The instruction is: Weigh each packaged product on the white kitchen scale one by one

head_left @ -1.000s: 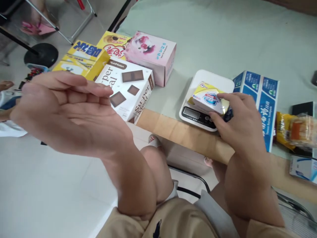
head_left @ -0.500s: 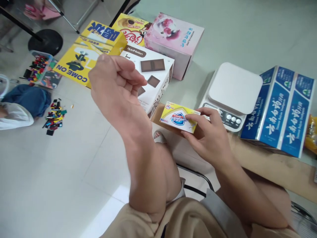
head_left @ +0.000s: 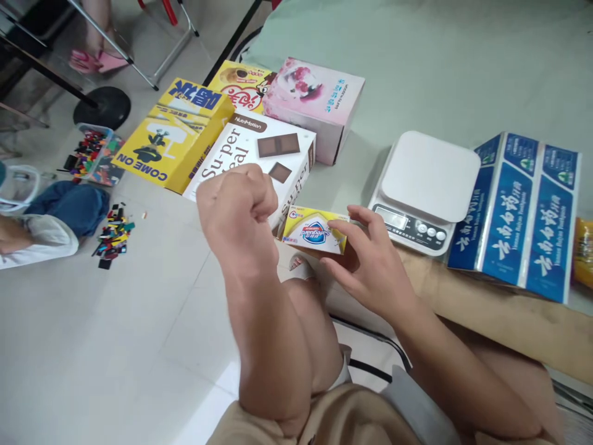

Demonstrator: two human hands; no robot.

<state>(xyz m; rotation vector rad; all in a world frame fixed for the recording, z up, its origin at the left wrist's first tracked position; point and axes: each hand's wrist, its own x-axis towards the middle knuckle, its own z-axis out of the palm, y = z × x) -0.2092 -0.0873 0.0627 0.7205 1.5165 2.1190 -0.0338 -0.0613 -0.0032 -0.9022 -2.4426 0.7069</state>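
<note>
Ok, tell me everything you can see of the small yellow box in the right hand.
The small yellow box is a flat printed carton with a white lower band and a blue-and-red shield logo. It looks closed and undamaged. The right hand holds it by its right end, broad face toward the camera, off the table edge, in front of the white scale.

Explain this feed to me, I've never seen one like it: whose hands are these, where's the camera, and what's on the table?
No machine here: a person wears a camera on the head, looking down at their own bare hands. The right hand holds a small yellow box. The left hand is raised, curled into a loose fist, holding nothing visible. On the table sit a white kitchen scale, blue toothpaste boxes, a pink box, a white chocolate box and a yellow box.
</note>
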